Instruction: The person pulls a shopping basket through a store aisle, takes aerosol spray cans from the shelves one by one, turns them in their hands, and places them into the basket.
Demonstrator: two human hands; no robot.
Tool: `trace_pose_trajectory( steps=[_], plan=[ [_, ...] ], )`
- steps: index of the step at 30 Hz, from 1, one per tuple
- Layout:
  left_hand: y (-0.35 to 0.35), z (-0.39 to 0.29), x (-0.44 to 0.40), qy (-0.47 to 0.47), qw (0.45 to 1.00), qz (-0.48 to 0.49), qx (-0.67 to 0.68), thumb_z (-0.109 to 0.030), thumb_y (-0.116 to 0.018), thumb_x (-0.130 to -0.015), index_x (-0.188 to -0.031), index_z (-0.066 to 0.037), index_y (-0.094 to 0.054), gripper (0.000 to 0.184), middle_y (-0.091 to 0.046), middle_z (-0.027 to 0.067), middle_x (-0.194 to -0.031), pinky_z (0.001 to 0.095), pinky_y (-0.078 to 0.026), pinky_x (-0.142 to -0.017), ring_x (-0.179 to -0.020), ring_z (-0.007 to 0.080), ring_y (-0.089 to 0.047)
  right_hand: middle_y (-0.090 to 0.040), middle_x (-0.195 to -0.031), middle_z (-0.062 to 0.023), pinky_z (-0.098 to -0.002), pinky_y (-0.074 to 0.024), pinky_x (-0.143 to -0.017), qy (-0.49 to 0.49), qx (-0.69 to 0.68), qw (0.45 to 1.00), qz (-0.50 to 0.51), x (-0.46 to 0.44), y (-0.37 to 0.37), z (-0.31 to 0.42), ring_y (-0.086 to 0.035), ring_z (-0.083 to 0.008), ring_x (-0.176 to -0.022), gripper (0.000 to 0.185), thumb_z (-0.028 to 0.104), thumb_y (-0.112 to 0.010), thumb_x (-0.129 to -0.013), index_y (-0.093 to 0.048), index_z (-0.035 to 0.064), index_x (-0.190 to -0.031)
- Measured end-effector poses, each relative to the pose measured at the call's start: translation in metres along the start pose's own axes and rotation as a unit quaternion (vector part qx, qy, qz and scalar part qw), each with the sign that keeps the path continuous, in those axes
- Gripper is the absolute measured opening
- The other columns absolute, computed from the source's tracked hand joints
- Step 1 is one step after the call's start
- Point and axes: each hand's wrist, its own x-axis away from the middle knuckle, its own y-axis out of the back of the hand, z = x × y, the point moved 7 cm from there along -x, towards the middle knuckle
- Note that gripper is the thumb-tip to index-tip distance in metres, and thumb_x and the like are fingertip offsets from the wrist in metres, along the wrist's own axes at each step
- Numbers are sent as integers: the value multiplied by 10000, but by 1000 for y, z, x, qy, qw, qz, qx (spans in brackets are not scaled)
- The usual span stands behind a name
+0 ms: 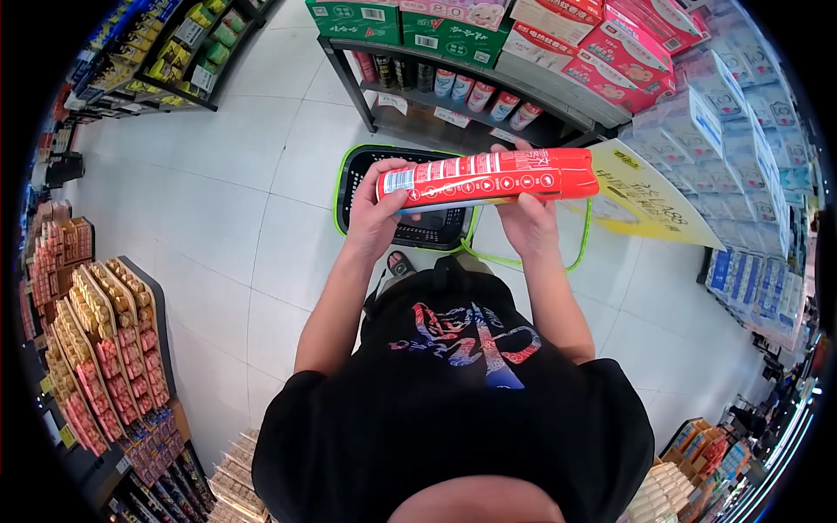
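Observation:
A red spray can [488, 176] with white print and a barcode lies sideways between both hands in front of the chest. My left hand [375, 209] is wrapped round its barcode end. Near the capped end, my right hand [528, 218] grips the can, thumb on the near side and fingertips showing past the far edge. Beneath the can, a black shopping basket [353, 161] with a green rim rests on the floor, partly hidden by the hands and can.
Ahead stands a dark shelf [349, 83] with cans and boxes. A yellow sign [658, 205] and stacked tissue packs [732, 148] are at the right. Snack racks [109, 349] stand at the left, and a green basket handle [586, 240] reaches over the floor.

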Motion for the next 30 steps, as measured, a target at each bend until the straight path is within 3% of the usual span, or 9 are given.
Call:
trace_pose_trajectory(
  steps=[6, 9, 13, 15, 16, 17, 20, 24, 30],
  plan=[
    [6, -45, 29, -148, 984, 25, -95, -32, -791, -782, -1235, -47, -579, 501, -523, 152, -1378, 360, -466, -1066, -1237, 207, -559, -453, -1508, -164, -513, -432, -1084, -5, 30, 999, -36, 21, -28, -16, -494, -288, -1355, 801, 312, -742, -879, -322, 101, -1528],
    [10, -55, 41, -210, 965, 59, -147, -41, -785, -788, -1244, -34, -573, 503, -521, 152, -1380, 369, -471, -1058, -1239, 219, -557, -448, -1512, -164, -524, -445, -1072, -7, 19, 999, -39, 29, -39, -22, -500, -294, -1348, 784, 324, -736, -883, -333, 94, -1516],
    [10, -62, 50, -192, 974, 65, -96, -115, -736, -849, -1276, -15, -546, 477, -532, 157, -1370, 381, -469, -1059, -1232, 227, -568, -448, -1509, -164, -537, -445, -1077, -7, 27, 999, -31, 36, -47, -24, -492, -313, -1359, 747, 295, -745, -864, -378, 85, -1480],
    [6, -56, 50, -93, 994, 48, 37, -191, -649, -921, -1310, 0, -511, 455, -534, 165, -1370, 390, -450, -1081, -1245, 228, -565, -452, -1505, -162, -534, -434, -1090, -1, 27, 1000, -14, 37, -53, -23, -490, -315, -1361, 741, 267, -754, -847, -394, 84, -1468],
    [5, -53, 51, -94, 995, 9, 32, -241, -585, -970, -1316, -5, -495, 428, -596, 156, -1288, 366, -540, -946, -1142, 213, -630, -456, -1501, -160, -531, -424, -1103, 3, 25, 1000, 2, 37, -57, -23, -488, -317, -1363, 737, 239, -763, -829, -410, 83, -1456],
    [10, -54, 53, -97, 995, 9, 32, -241, -585, -970, -1316, -5, -495, 428, -596, 156, -1288, 366, -540, -946, -1142, 213, -630, -456, -1501, -160, -531, -424, -1103, 3, 25, 1000, 5, 38, -59, -24, -488, -317, -1363, 737, 239, -763, -829, -410, 83, -1456],
    [18, -44, 55, -39, 999, 2, -30, -321, -566, -991, -1292, -8, -487, 442, -652, 131, -1171, 272, -539, -569, -903, 170, -680, -466, -1484, -192, -519, -447, -1083, 18, -1, 998, 55, 39, -69, -20, -500, -330, -1345, 684, 83, -765, -806, -453, 94, -1415],
    [16, -48, 64, -70, 997, -1, -20, -301, -573, -987, -1278, -10, -494, 420, -640, 148, -1186, 268, -536, -565, -910, 180, -681, -478, -1477, -182, -512, -448, -1085, 3, 7, 998, 60, 43, -77, -17, -506, -319, -1342, 682, 74, -769, -803, -464, 104, -1412],
    [20, -59, 69, -210, 973, 22, -87, -191, -652, -915, -1266, -1, -498, 428, -556, 189, -1305, 354, -522, -944, -1144, 243, -604, -502, -1461, -168, -522, -438, -1093, -5, 12, 1000, -1, 51, -77, -27, -511, -313, -1339, 669, 204, -768, -845, -452, 102, -1426]
  ],
)
